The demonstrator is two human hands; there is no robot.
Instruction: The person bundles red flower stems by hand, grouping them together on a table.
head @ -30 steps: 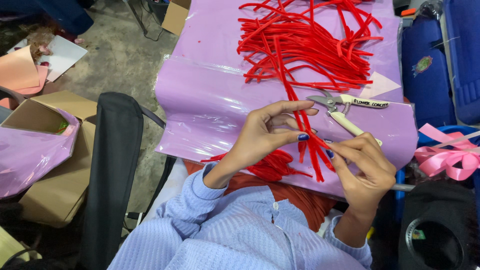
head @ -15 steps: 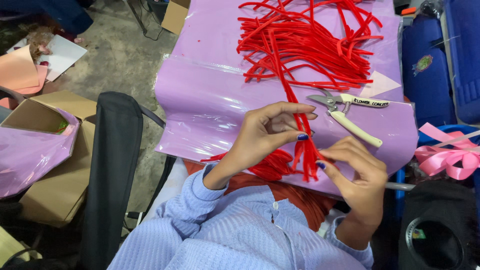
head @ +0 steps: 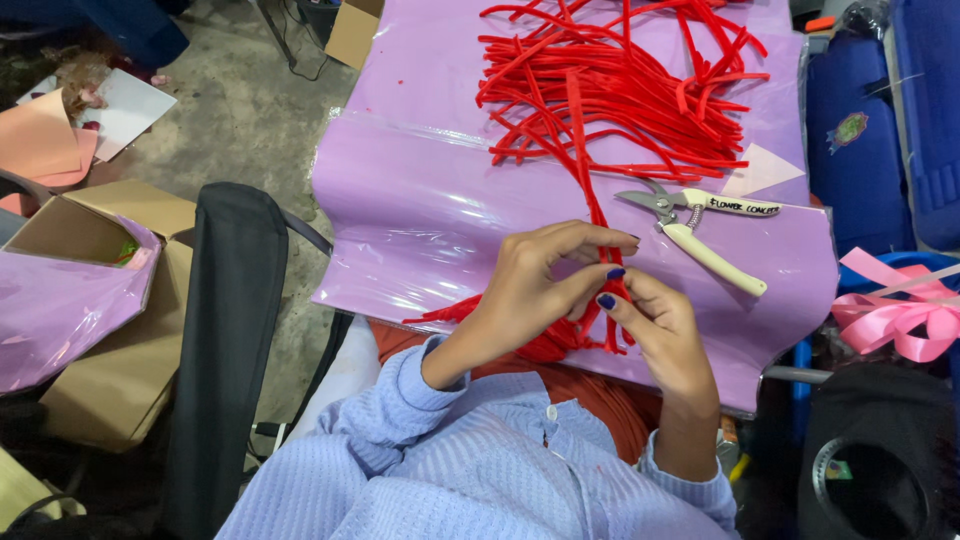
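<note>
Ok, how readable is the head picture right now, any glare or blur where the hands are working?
Head view: soft, even light, no hard shadows; pale glare streaks on the purple sheet along its crease and near edge; left hand and right hand are sharp, pinching the red strips; cutters are crisp; dark corners lose detail.

Your hands meet at the near edge of the surface [head: 420, 230], left hand [head: 535, 285] and right hand [head: 655, 335] touching, both on a bundle of strips [head: 600, 300]. Behind them a pile of strips [head: 620, 85] covers the far half of the surface. Pruners [head: 700, 230] lie just right of the hands. A ribbon [head: 895, 315] sits off the surface's right edge. To your left a chair back [head: 225, 330] stands, with a box [head: 95, 300] further left on the floor.
</note>
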